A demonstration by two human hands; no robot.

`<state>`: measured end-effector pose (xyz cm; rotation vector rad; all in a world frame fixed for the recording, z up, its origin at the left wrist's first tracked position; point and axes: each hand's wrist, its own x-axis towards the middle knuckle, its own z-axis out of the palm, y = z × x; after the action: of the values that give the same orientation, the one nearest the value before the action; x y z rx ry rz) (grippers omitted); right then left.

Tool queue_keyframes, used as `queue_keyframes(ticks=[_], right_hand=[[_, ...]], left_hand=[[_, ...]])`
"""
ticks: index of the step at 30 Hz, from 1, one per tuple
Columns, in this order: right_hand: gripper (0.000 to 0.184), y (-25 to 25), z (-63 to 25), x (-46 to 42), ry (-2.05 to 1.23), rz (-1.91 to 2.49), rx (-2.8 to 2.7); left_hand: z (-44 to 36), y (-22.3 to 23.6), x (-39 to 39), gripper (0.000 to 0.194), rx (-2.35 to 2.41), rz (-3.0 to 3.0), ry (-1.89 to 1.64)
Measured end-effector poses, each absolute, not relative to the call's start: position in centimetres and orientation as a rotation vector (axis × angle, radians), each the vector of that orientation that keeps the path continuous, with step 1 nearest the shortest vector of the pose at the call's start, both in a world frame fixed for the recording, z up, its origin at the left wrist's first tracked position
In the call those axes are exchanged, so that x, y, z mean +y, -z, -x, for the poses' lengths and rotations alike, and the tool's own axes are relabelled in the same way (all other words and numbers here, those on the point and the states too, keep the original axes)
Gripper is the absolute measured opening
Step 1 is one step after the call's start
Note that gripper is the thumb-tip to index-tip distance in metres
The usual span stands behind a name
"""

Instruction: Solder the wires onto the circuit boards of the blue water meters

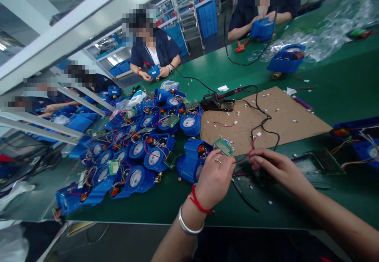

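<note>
My left hand (214,179) has its fingers curled at the near edge of a small green circuit board (222,147) with a grey display. Part of the board lies behind my fingers. A blue water meter (189,161) stands just beyond and left of that hand, partly covered by it. From the left hand a thin red wire (243,159) runs across to my right hand (274,167), whose thumb and forefinger pinch it. A white connector (258,134) shows just above the pinch.
Several blue water meters (137,149) with loose wires crowd the left. A soldering iron (237,92) rests in its black stand (211,102) beside brown cardboard (284,115) dotted with white bits. Another opened meter (367,143) is at right. Co-workers (155,54) sit across the green table (195,70).
</note>
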<state>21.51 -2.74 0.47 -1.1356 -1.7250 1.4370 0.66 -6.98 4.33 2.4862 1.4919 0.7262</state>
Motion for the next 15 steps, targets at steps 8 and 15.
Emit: queue_keyframes(ticks=[8,15], right_hand=[[0.013,-2.4,-20.8,-4.1,-1.523,0.867,-1.415],[0.026,-3.4,-24.1,-5.4,-1.25,0.997,-1.85]], left_hand=[[-2.0,-5.7,-7.9,0.024,1.406,-2.543,-0.692],[-4.9,-5.2,-8.6,0.019,1.391,-2.425,-0.864]])
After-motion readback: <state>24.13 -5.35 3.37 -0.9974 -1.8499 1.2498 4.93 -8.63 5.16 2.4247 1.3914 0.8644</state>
